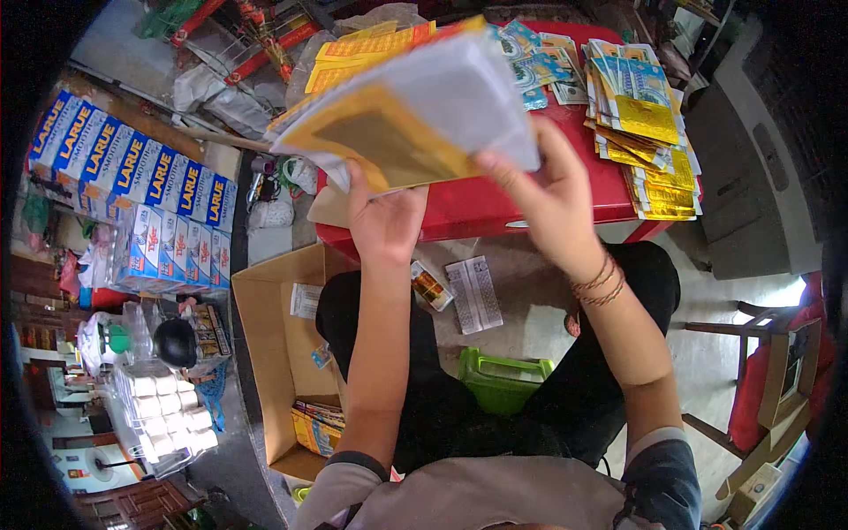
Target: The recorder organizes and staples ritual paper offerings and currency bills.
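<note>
My left hand (387, 222) pinches the lower left edge of a sheaf of white, yellow and gold joss-type paper (424, 112), thumb on the near side. At the sheaf's right edge, my right hand (553, 192) grips it between thumb and fingers. The sheaf is tilted above a red plastic table (576, 165) and blurred in places. Behind it lie yellow sheets with red print (371, 50). Blue and pale banknote-like papers (533, 63) rest further right. On the table's right side, bundles of gold and note-like paper (646, 126) are piled in overlapping layers.
An open cardboard box (252, 344) with printed paper packs (315, 427) stands by my left leg. A green plastic stool (507, 381) is between my legs. A patterned packet (474, 295) lies on the floor. Beer cartons (132, 162) line the left; a wooden chair (745, 331) is right.
</note>
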Demonstrator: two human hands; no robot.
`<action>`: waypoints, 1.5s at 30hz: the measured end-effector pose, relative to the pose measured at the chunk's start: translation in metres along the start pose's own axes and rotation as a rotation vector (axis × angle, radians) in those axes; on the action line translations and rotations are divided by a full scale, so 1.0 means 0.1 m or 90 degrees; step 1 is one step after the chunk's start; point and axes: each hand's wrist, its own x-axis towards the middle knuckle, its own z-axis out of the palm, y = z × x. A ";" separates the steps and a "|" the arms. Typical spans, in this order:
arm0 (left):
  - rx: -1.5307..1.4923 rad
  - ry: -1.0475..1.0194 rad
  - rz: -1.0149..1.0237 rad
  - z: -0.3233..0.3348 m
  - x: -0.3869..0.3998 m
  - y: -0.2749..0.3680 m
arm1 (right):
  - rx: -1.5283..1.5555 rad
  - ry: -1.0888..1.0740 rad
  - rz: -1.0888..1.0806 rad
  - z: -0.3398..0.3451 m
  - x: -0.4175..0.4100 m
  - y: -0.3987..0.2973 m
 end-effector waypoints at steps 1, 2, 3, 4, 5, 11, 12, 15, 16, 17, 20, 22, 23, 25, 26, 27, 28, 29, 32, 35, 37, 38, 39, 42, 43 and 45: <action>0.012 0.038 0.017 0.01 0.00 0.00 | 0.025 0.033 0.021 -0.07 0.05 0.00; 0.040 0.082 0.029 0.03 0.00 0.02 | 0.050 0.051 0.027 -0.16 0.08 -0.03; 0.065 0.108 0.034 0.03 0.01 0.05 | 0.142 0.062 0.054 -0.25 0.11 -0.04; 0.127 0.140 0.038 0.03 0.02 0.09 | 0.095 0.111 0.061 -0.31 0.16 -0.05; 0.122 0.102 0.029 0.03 0.03 0.13 | 0.074 0.131 0.025 -0.39 0.20 -0.06; 0.527 0.137 0.115 0.01 0.06 0.13 | 0.106 0.104 -0.017 -0.51 0.31 -0.04; 0.528 0.159 0.123 0.02 0.06 0.13 | 0.100 0.097 -0.025 -0.49 0.31 -0.03; 0.715 0.012 0.234 0.11 0.08 0.10 | 0.095 0.089 -0.045 -0.44 0.32 0.00; 0.775 -0.002 0.276 0.14 0.08 0.07 | 0.102 0.071 -0.039 -0.43 0.33 0.01; 0.836 -0.002 0.317 0.17 0.08 0.05 | 0.103 0.061 -0.027 -0.41 0.34 0.03; 0.789 -0.019 0.268 0.21 0.07 -0.12 | 0.086 0.043 -0.034 -0.33 0.35 0.05; 0.769 -0.025 0.218 0.21 0.06 -0.21 | 0.097 0.047 -0.029 -0.27 0.34 0.07; 0.766 -0.022 0.221 0.22 0.06 -0.23 | 0.097 0.052 -0.022 -0.24 0.34 0.07; 0.805 -0.037 0.179 0.23 0.07 -0.25 | 0.058 0.061 -0.049 -0.20 0.35 0.06; 0.809 -0.040 0.195 0.23 0.07 -0.25 | 0.057 0.054 -0.050 -0.18 0.35 0.05; 0.805 -0.040 0.194 0.24 0.08 -0.25 | 0.070 0.054 -0.045 -0.16 0.35 0.05; 0.801 -0.039 0.209 0.25 0.08 -0.25 | 0.078 0.066 -0.032 -0.15 0.35 0.04; 0.806 -0.027 0.220 0.26 0.08 -0.25 | 0.083 0.054 -0.039 -0.13 0.35 0.04; 0.793 -0.024 0.259 0.26 0.07 -0.25 | 0.098 0.051 -0.067 -0.10 0.35 0.03; 0.806 -0.033 0.288 0.23 0.08 -0.25 | 0.119 0.049 -0.065 -0.10 0.35 0.07; 0.824 -0.026 0.272 0.19 0.09 -0.26 | 0.118 0.016 -0.042 -0.11 0.35 0.13; 0.849 -0.021 0.266 0.17 0.09 -0.26 | 0.109 0.025 -0.026 -0.11 0.35 0.17; 0.846 -0.022 0.264 0.14 0.10 -0.27 | 0.083 0.016 -0.019 -0.11 0.35 0.21; 0.854 -0.025 0.263 0.04 0.12 -0.29 | 0.039 0.010 -0.008 -0.12 0.31 0.34; 0.858 -0.016 0.253 0.01 0.12 -0.30 | 0.020 0.010 -0.004 -0.12 0.30 0.38; 0.861 -0.007 0.242 -0.03 0.11 -0.32 | 0.022 0.009 0.018 -0.13 0.25 0.42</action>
